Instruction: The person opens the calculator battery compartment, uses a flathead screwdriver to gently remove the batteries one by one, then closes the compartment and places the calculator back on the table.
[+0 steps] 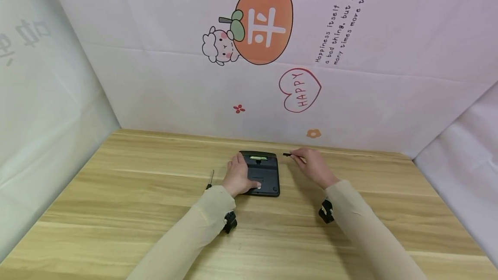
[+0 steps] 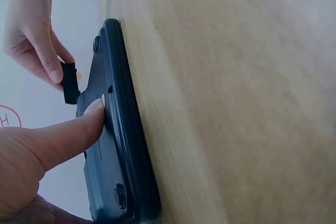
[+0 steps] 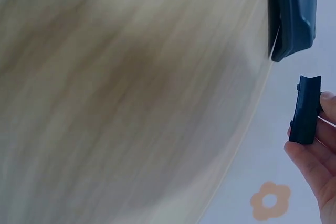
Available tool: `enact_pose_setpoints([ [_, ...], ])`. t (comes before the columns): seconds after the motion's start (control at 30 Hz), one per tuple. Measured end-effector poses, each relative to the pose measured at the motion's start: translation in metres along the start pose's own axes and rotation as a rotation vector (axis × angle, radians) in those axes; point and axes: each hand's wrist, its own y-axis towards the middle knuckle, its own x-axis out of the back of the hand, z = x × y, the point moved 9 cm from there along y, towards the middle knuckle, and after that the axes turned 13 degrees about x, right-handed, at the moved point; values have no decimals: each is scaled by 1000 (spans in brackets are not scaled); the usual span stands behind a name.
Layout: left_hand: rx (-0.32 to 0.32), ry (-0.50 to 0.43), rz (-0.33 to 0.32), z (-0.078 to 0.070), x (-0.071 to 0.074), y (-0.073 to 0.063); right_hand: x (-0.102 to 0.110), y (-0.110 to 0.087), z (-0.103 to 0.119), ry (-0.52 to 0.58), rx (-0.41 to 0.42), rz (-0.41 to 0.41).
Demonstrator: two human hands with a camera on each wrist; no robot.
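A black calculator (image 1: pixel 268 175) lies back side up on the table, its battery slot uncovered. In that slot sits a battery (image 1: pixel 258 157) with a greenish wrapper. My left hand (image 1: pixel 237 176) grips the calculator at its left side, the thumb (image 2: pixel 86 121) pressed on the back next to a small pale spot. To the right of the calculator's far end, my right hand (image 1: pixel 314 167) pinches a small black battery cover (image 3: pixel 305 111) between thumb and fingers. Small tabs show along one long edge of the cover, which is held apart from the calculator.
A small screwdriver (image 1: pixel 211 178) lies left of my left hand, its handle partly hidden by the sleeve. Behind the table's far edge rises a white printed cloth (image 1: pixel 175 77). The wooden table (image 1: pixel 136 193) stretches out on both sides.
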Motion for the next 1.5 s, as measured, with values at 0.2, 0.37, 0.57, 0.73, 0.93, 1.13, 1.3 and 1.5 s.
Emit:
enact_pose_setpoints([
  [0.2, 8, -1, 6, -1, 1, 0, 3, -8, -12, -10, -29, 11],
  [0.37, 8, 9, 3, -2, 1, 1, 2, -13, -20, -22, -51, 34],
  [0.57, 8, 15, -2, -1, 2, 1, 0, -15, -28, -25, -66, 53],
  [0.73, 0, 11, -5, -2, 3, 0, -2, -17, -31, -22, -74, 77],
  [0.93, -5, 3, -5, -2, 2, 1, -5, -18, -33, -24, -76, 97],
  [1.13, -7, 5, -8, -1, 1, 1, -7, -20, -33, -19, -67, 94],
  [1.3, -7, 0, -2, -1, 0, 1, -8, -22, -33, -7, -73, 102],
  [1.5, -4, -7, 2, 0, -1, 0, -10, -23, -35, 1, -97, 133],
])
